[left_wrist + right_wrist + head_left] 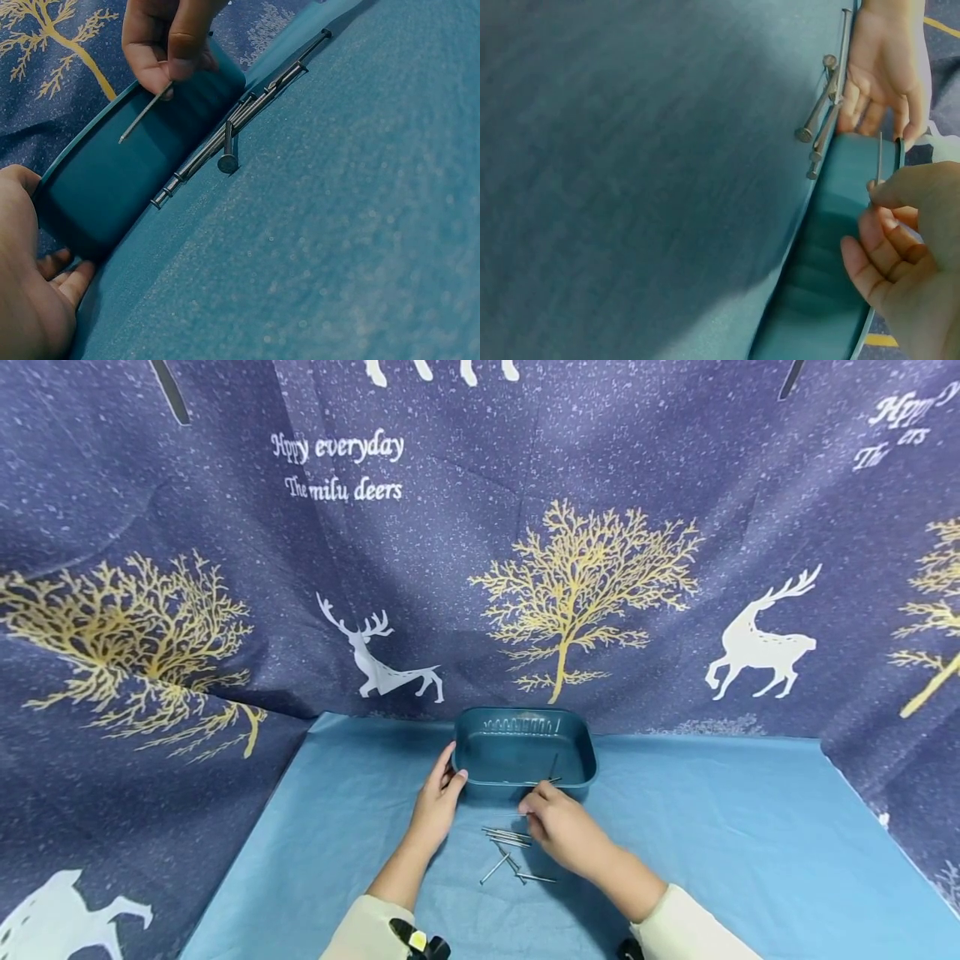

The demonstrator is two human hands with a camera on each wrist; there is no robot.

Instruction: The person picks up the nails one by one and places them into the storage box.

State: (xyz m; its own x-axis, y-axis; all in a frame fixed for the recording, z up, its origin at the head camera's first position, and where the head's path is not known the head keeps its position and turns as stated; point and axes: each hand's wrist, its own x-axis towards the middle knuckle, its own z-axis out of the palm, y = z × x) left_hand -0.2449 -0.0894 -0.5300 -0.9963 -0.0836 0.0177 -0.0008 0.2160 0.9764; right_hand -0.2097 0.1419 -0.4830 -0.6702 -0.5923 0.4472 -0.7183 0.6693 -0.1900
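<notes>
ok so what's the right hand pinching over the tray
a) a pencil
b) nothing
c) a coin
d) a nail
d: the right hand pinches a thin metal nail between thumb and finger over the teal tray, while the left hand holds the tray's edge and more nails lie on the table.

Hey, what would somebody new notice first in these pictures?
Probably the right hand pinching a single nail over the near rim of the dark teal tray. The left hand holds the tray's left end, and loose nails lie on the blue cloth just in front.
</notes>
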